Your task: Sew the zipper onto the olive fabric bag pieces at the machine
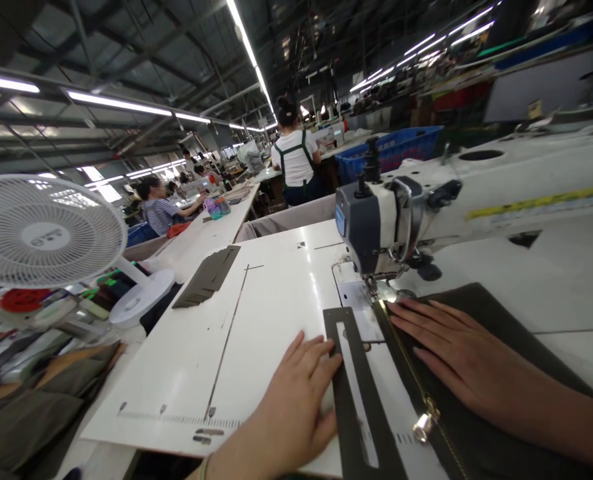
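Note:
My left hand rests on the white sewing table with its fingers spread, the fingertips at the left edge of a dark strip with a long slot. My right hand lies flat on dark olive fabric, beside a gold zipper with a metal pull. The zipper's far end lies at the needle area of the sewing machine, just beyond my right fingertips.
A stack of dark pieces lies on the table at the left. Beyond it stand a white fan and piled fabric. Two seated people work further back, near a blue crate.

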The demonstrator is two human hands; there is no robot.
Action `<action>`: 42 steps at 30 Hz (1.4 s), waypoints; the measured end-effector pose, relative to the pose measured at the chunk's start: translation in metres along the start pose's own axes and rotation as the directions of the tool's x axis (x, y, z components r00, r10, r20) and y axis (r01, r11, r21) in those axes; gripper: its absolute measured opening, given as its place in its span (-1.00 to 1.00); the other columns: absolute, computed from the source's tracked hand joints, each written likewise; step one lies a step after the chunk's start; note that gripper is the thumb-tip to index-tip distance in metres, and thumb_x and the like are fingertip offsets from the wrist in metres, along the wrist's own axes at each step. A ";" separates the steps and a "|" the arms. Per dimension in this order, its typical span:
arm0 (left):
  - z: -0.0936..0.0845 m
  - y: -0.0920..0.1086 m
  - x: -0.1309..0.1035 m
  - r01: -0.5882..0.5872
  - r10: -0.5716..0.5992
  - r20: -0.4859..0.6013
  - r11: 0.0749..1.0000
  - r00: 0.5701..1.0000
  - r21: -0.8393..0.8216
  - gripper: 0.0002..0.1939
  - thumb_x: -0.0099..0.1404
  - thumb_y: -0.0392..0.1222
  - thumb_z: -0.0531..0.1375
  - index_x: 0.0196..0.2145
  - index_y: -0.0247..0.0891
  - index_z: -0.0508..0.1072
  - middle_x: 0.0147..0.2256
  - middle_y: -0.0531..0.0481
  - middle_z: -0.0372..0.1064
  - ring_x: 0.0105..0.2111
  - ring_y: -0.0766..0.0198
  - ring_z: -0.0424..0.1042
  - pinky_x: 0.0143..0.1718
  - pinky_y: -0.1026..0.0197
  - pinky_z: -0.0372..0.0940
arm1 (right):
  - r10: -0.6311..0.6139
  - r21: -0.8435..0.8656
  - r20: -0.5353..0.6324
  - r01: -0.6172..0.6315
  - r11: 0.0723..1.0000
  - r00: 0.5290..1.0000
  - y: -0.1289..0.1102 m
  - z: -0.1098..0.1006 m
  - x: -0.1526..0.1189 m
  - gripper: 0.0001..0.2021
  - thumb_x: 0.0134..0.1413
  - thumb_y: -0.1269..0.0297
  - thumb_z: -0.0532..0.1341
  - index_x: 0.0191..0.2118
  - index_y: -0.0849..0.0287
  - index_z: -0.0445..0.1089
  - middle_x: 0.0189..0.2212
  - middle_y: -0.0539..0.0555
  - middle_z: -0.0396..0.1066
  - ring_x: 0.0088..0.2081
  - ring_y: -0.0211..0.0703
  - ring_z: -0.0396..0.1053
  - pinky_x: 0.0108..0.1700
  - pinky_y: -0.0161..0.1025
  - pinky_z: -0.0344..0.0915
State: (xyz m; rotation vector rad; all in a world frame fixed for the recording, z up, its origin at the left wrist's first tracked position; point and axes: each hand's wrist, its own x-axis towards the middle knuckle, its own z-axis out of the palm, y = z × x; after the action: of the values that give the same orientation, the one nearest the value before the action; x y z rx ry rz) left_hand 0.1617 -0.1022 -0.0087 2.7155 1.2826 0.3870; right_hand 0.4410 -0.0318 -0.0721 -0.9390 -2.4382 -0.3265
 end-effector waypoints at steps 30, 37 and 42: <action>0.038 0.013 0.083 -0.213 0.239 -0.151 0.962 0.959 0.174 -0.64 0.42 -0.36 -0.09 0.09 -0.43 0.31 0.04 -0.31 0.34 0.09 0.07 0.32 0.08 0.00 0.34 | 0.077 -0.024 -0.207 -0.084 0.996 0.975 -0.022 -0.006 0.001 -0.54 0.18 0.40 -0.04 0.19 0.24 0.20 0.09 0.15 0.32 0.09 -0.04 0.27 0.04 -0.03 0.23; 0.036 -0.004 0.080 -0.245 0.297 -0.151 0.924 0.943 0.292 -0.59 0.42 -0.35 -0.08 0.17 -0.21 0.27 -0.02 -0.14 0.42 -0.01 0.13 0.42 -0.05 0.14 0.45 | 0.159 0.037 -0.239 -0.154 0.987 0.958 -0.020 -0.012 0.010 -0.61 0.26 0.27 -0.08 0.09 0.17 0.31 -0.01 0.11 0.42 -0.01 -0.07 0.34 -0.01 -0.06 0.26; 0.034 -0.015 0.077 -0.292 0.341 -0.120 0.906 0.932 0.306 -0.57 0.40 -0.31 -0.02 0.20 -0.16 0.23 0.00 -0.12 0.40 -0.01 0.12 0.42 -0.06 0.15 0.46 | 0.224 0.104 -0.254 -0.203 0.974 0.941 -0.022 -0.008 0.010 -0.60 0.24 0.15 -0.02 0.09 0.19 0.32 -0.02 0.16 0.41 0.01 -0.03 0.32 0.05 -0.04 0.23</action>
State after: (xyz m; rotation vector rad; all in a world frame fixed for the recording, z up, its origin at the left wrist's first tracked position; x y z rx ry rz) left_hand 0.2067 -0.0333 -0.0307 3.2135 0.9902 0.5123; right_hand 0.4223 -0.0457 -0.0612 -1.0439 -2.0704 -0.2604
